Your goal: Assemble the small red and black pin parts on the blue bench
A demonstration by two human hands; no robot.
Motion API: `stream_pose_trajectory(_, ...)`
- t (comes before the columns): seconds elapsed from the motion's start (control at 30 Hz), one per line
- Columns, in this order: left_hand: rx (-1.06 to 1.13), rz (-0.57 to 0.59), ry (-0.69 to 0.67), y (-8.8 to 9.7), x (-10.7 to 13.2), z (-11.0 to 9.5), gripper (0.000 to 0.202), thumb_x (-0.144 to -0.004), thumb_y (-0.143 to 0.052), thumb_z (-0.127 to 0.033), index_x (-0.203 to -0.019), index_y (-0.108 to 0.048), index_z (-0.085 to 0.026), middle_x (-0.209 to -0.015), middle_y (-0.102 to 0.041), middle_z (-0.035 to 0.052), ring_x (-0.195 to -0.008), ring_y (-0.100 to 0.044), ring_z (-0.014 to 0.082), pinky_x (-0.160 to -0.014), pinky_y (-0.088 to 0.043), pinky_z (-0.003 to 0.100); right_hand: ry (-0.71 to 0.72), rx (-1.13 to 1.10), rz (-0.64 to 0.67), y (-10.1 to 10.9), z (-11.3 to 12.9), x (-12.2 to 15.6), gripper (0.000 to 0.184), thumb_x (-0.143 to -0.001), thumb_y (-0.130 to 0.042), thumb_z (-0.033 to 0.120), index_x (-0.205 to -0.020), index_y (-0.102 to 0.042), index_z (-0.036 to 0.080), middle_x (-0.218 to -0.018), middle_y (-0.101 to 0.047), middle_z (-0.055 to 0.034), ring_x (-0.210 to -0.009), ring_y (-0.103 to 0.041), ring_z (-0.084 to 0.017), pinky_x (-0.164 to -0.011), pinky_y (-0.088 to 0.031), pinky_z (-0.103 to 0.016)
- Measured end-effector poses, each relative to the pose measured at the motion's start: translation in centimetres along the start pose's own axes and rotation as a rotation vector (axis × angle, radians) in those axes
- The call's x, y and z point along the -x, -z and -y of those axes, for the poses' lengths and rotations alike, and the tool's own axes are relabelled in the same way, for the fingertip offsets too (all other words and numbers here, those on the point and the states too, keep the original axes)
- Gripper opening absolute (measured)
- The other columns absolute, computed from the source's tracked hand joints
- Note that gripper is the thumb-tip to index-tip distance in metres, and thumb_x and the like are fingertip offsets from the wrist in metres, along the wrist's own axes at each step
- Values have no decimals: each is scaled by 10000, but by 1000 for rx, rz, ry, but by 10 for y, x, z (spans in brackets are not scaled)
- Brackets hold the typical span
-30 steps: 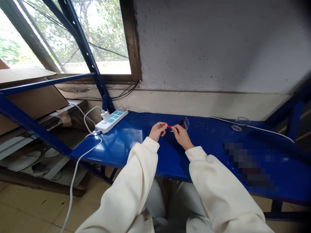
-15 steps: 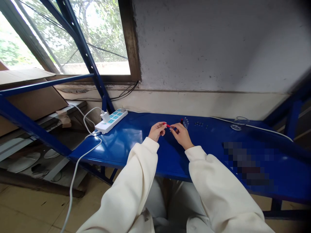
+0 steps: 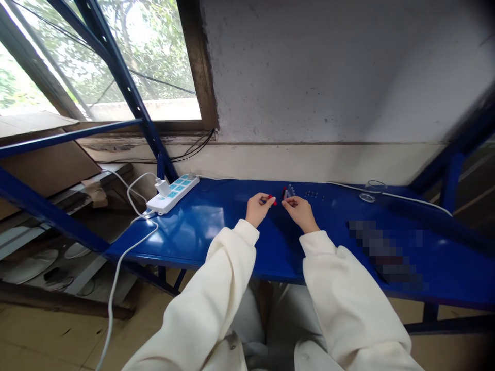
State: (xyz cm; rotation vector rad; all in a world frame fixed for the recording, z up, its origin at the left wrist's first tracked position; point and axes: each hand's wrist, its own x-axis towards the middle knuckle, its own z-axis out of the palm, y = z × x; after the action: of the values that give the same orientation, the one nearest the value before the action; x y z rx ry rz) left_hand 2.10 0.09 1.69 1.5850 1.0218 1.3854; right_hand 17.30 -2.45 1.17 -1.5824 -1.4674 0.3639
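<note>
My left hand (image 3: 258, 208) is closed in a pinch on a small red piece (image 3: 275, 202) just above the blue table. Its exact kind is too small to make out. To its right and a little apart, my right hand (image 3: 301, 211) has thumb and fingertips pinched together; whatever they hold is hidden or too small to name. Just beyond the right fingertips is a cluster of small clear plastic pieces (image 3: 291, 189), with a bit of red and black beside it. Several tiny parts (image 3: 316, 196) lie in a row farther right.
A white power strip (image 3: 170, 197) with a plugged-in adapter sits at the table's (image 3: 209, 242) left end, its cable hanging over the edge. A clear glass (image 3: 372, 193) stands at the back right. A dark, pixelated object (image 3: 386, 255) lies at the right. Blue shelf posts flank both sides.
My hands have moved apart: both held the slender red piece between them before. The right hand is now nearer the clear plastic pieces. The view has shifted slightly.
</note>
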Motion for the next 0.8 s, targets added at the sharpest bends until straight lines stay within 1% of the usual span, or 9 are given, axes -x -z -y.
stream_pose_trajectory(0.1, -183, 29, -47, -19, -1, -1, 224, -693, -605, -367, -736, -619, -148, -664, -631, 26, -574, -542, 93, -563, -422, 220, -105, 117, 8, 9, -5, 2, 206, -682, -541, 336, -756, -620, 160, -690, -636, -37, -658, -580, -150, -607, -418, -244)
stream_pose_trajectory(0.17, -296, 52, -40, -29, -1, -2, 182, -693, -609, -342, -715, -629, -162, -667, -636, 20, -600, -555, 106, -584, -421, 230, -159, 213, 0, 14, -7, 4, 184, -682, -547, 315, -768, -619, 170, -732, -647, -43, -703, -590, -159, -607, -409, -238)
stream_pose_trajectory(0.27, -436, 90, 0, -40, -1, -3, 142, -696, -612, -319, -709, -638, -180, -703, -645, 19, -636, -566, 122, -594, -414, 241, -222, 307, -3, 17, -8, 5, 167, -699, -546, 313, -778, -616, 184, -794, -658, -48, -763, -598, -173, -605, -396, -236)
stream_pose_trajectory(0.37, -539, 72, -5, -47, 0, -1, 143, -718, -596, -320, -754, -640, -189, -744, -641, 24, -676, -563, 130, -592, -407, 242, -238, 345, -1, 15, -9, 4, 171, -714, -540, 317, -802, -612, 189, -811, -660, -46, -795, -600, -179, -614, -390, -235)
stream_pose_trajectory(0.47, -654, 48, -53, -52, 1, 3, 144, -732, -590, -317, -765, -639, -185, -762, -623, 37, -735, -547, 143, -616, -403, 247, -247, 380, 7, 12, -11, 3, 190, -729, -524, 320, -842, -608, 192, -821, -656, -48, -807, -599, -179, -619, -391, -234)
stream_pose_trajectory(0.6, -795, 90, -49, -53, 1, 13, 121, -714, -614, -299, -714, -635, -180, -772, -601, 52, -789, -519, 168, -645, -395, 262, -270, 445, 51, 7, -13, 2, 201, -740, -509, 315, -863, -610, 191, -853, -654, -61, -831, -597, -188, -647, -400, -250)
stream_pose_trajectory(0.7, -845, 114, -54, -52, 1, 19, 142, -709, -620, -320, -697, -628, -178, -783, -586, 55, -804, -502, 176, -651, -388, 269, -284, 486, 75, 6, -13, 2, 214, -741, -513, 318, -876, -614, 187, -883, -654, -69, -857, -594, -203, -676, -404, -266)
stream_pose_trajectory(0.8, -861, 119, -80, -50, 2, 19, 188, -704, -623, -358, -721, -620, -171, -804, -572, 61, -818, -491, 182, -668, -386, 275, -291, 503, 92, 6, -13, 2, 216, -743, -512, 317, -882, -616, 189, -901, -654, -67, -870, -593, -211, -694, -406, -278)
